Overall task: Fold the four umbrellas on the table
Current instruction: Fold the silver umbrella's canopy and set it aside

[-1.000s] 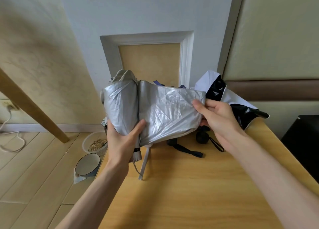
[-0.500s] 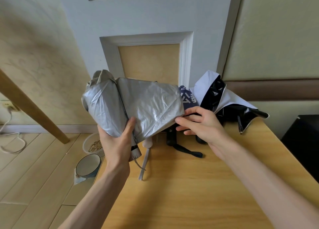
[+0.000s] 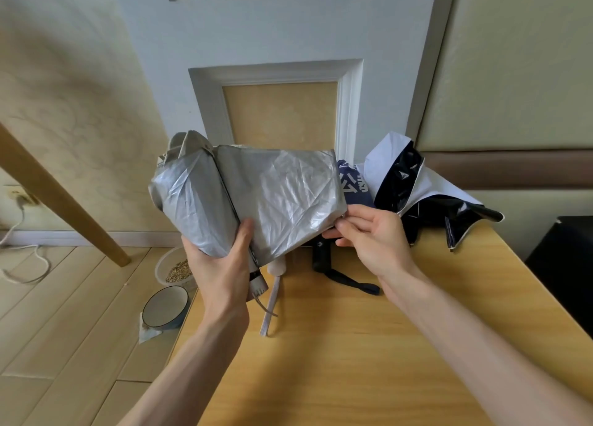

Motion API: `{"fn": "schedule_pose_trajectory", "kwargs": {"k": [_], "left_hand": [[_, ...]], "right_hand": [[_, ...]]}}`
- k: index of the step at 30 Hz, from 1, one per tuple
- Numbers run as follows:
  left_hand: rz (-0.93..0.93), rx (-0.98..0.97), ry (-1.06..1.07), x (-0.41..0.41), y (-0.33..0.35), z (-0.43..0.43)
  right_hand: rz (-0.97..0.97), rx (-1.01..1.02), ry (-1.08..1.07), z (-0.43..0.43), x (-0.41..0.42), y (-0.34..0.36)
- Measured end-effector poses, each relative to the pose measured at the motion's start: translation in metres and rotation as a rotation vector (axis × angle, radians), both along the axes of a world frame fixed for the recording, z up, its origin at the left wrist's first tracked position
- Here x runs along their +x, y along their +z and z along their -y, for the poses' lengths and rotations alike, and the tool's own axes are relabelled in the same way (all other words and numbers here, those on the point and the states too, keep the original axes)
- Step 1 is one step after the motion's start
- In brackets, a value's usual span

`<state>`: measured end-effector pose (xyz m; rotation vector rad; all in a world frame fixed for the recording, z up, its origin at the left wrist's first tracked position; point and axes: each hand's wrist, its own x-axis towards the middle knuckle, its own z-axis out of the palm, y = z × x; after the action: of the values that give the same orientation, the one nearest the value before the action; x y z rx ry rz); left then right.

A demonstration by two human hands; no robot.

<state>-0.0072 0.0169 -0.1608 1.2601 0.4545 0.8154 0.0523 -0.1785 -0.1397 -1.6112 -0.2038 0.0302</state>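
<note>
Silver umbrella (image 3: 282,197) is up off the table (image 3: 353,361), over its far left end. Your left hand (image 3: 221,265) grips the bunched part from below, thumb pressed up across the front. Your right hand (image 3: 375,239) pinches the canopy's lower right edge with curled fingers. Just behind that hand, a black-and-white umbrella (image 3: 417,188) lies on the table.

White printed characters on navy umbrella (image 3: 353,185), just beyond right hand (image 3: 375,242), above its fingertips; partly hidden behind silver umbrella (image 3: 279,194), unreadable. No other lettering, brand or number legible.
</note>
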Motion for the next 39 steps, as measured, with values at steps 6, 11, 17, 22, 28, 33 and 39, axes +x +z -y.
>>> {"fn": "schedule_pose_trajectory", "kwargs": {"k": [6, 11, 17, 22, 28, 33, 39], "left_hand": [[-0.004, 0.001, 0.002, -0.001, 0.001, 0.000], [-0.012, 0.009, -0.002, -0.002, 0.000, 0.003], [-0.006, 0.000, 0.016, -0.002, 0.002, 0.001], [0.001, -0.007, 0.041, -0.002, 0.007, -0.002], [-0.010, 0.005, 0.032, -0.003, 0.008, 0.000], [-0.005, 0.020, 0.028, -0.004, 0.010, 0.000], [-0.007, 0.002, -0.011, -0.002, 0.006, -0.002]], "right_hand": [[-0.036, 0.091, -0.096, -0.004, -0.003, 0.002], [0.133, -0.070, -0.254, -0.003, 0.001, -0.007], [0.314, -0.162, -0.240, -0.008, -0.002, -0.013], [0.374, -0.075, -0.220, -0.008, -0.003, -0.016], [0.365, -0.127, -0.164, -0.010, 0.000, -0.018], [0.340, -0.171, -0.068, -0.008, -0.001, -0.013], [-0.235, 0.174, 0.038, -0.006, -0.002, 0.017]]}}
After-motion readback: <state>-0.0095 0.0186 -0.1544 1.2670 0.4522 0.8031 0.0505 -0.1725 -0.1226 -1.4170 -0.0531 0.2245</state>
